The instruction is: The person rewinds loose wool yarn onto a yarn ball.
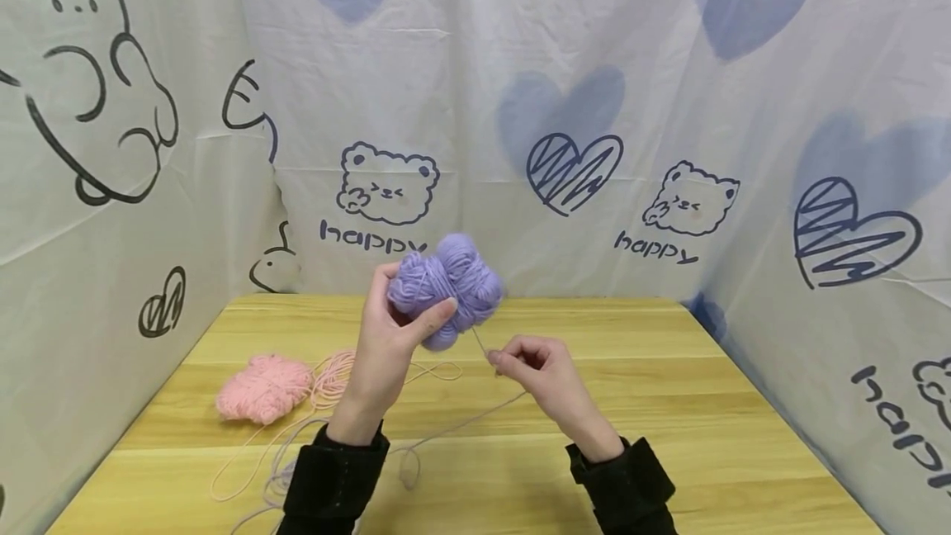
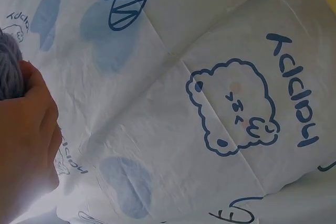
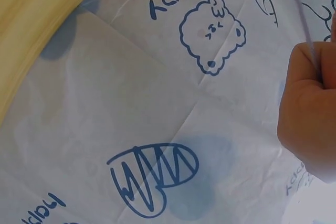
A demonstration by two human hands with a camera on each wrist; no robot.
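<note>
Printed cloth walls close the desk in at the back and on both sides. The right half of the desk lies bare. On the left, a pink yarn bundle and loose trailing strands clutter the surface.

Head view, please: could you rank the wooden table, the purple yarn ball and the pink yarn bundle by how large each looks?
1. Wooden table, by far.
2. Purple yarn ball and pink yarn bundle look alike; the ball is held up nearer the camera, so I won't rank them.
</note>
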